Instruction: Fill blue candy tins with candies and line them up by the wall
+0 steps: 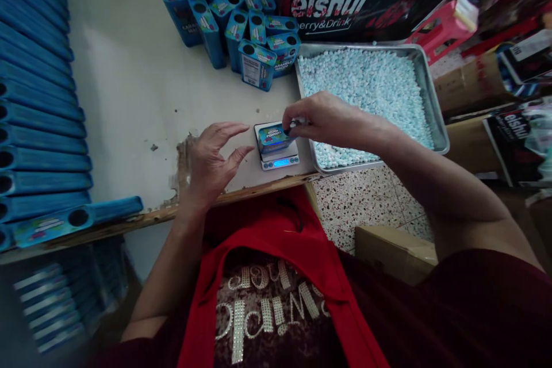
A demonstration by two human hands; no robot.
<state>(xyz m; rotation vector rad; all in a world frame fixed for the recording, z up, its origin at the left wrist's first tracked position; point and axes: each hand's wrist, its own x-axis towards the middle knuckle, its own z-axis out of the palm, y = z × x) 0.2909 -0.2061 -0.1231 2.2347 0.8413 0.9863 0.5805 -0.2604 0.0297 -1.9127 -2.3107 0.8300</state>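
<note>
A small digital scale [279, 162] with a lit blue display sits near the table's front edge. On its plate stands a blue candy box [271, 137] with a round hole in its top. My right hand [317, 118] is over the hole end of this box, fingers pinched together, with pale bits like the candies showing between them. To the left of the scale, my left hand [218, 158] is open, thumb and fingers apart, touching nothing. Right of the scale lies a metal tray [440, 126] heaped with small pale-blue and white candies [366, 80].
Several blue boxes [233, 23] with holes stand at the back. More blue boxes [43, 144] are stacked along the left. Behind the tray is a black carton [336, 11] holding boxes. A pink plastic stool [444, 29] and cartons are at right. The wooden table edge [241, 192] is worn.
</note>
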